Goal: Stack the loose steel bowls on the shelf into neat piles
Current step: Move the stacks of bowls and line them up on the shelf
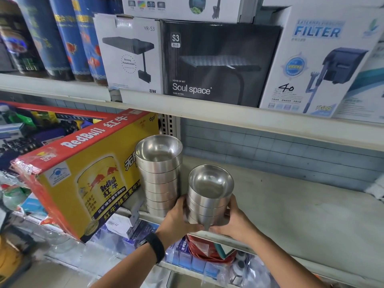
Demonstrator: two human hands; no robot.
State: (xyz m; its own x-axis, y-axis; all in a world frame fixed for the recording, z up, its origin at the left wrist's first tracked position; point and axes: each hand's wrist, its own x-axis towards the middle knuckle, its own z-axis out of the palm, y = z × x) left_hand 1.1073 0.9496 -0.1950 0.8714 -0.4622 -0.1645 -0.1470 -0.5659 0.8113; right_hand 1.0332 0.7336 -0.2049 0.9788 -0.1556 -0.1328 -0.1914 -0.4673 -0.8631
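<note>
1. Short pile of steel bowls [209, 196]: I hold it upright between both hands at the front edge of the shelf [301, 204].
2. Left hand [180, 219]: my fingers curl round the pile's left side.
3. Right hand [234, 221]: grips its right side.
4. Tall pile [160, 177]: stands just left, beside the Red Bull carton [83, 183].

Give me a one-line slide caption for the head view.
The left hand and right hand hold a short bowl pile at the shelf edge, beside a taller pile.
</note>
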